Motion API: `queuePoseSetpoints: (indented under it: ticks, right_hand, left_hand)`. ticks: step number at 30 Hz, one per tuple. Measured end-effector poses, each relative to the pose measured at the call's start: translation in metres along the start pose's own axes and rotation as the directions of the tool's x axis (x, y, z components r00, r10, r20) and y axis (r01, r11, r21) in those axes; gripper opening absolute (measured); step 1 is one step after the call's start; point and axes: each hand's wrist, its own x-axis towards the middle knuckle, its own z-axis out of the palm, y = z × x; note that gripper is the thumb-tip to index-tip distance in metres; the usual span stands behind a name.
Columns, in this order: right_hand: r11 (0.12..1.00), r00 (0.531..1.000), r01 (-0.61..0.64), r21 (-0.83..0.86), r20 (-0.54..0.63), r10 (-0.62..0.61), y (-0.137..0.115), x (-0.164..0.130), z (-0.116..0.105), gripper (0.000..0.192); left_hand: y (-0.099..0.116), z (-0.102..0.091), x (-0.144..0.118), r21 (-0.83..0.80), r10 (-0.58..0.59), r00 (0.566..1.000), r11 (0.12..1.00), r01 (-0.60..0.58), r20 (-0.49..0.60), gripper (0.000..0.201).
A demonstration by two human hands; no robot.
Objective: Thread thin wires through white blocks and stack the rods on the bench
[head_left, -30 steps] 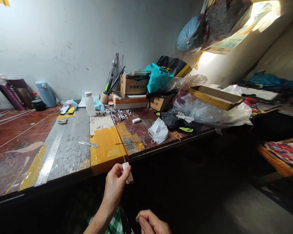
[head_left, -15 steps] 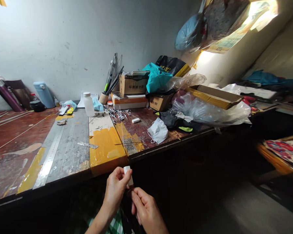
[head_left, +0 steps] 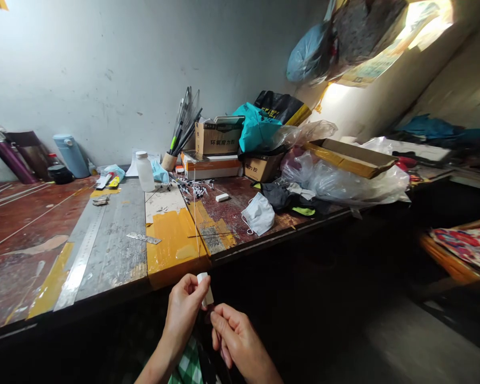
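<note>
1. Here the left hand (head_left: 184, 309) pinches a small white block (head_left: 205, 288) just below the workbench edge (head_left: 104, 298).
2. The right hand (head_left: 234, 338) is curled just beside it, fingertips near the block; what it grips, I cannot tell.
3. A thin rod (head_left: 195, 224) rises over yellow tape (head_left: 174, 240).
4. A face mask (head_left: 259, 214), steel ruler (head_left: 82, 258) and white bottle (head_left: 145, 170) lie well apart.

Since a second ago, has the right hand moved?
Yes. The right hand has come up and left, toward the bench edge, and now sits just under the white block pinched in the left hand.
</note>
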Motion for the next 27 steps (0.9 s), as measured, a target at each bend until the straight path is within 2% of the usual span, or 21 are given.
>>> queuePoseSetpoints:
  ticks: [6, 13, 19, 23, 27]
  right_hand:
    - [1.0, 0.996, -0.019, 0.023, -0.082, 0.021, 0.004, 0.007, 0.006, 0.046]
    - [0.999, 0.999, 0.032, -0.035, -0.026, -0.033, -0.001, 0.006, 0.006, 0.043]
    - [0.998, 0.991, 0.031, -0.055, -0.13, -0.038, 0.007, 0.008, 0.003, 0.039]
    - [0.995, 0.997, 0.026, -0.093, -0.071, -0.033, 0.005, 0.004, -0.003, 0.045]
    - [0.999, 1.0, 0.008, -0.04, 0.011, -0.007, 0.009, -0.002, -0.009, 0.046]
  left_hand:
    - [0.002, -0.003, 0.002, 0.022, 0.009, 1.0, 1.0, -0.009, -0.007, 0.042]
    - [0.002, -0.006, 0.003, 0.049, 0.011, 1.0, 0.999, -0.011, -0.005, 0.041]
    - [0.002, 0.002, 0.004, 0.046, 0.014, 1.0, 0.999, -0.014, -0.001, 0.042]
    - [0.005, 0.006, 0.001, 0.031, 0.024, 1.0, 0.999, -0.024, 0.003, 0.042]
    - [0.007, 0.008, -0.003, -0.004, 0.029, 1.0, 1.0, -0.029, -0.002, 0.042]
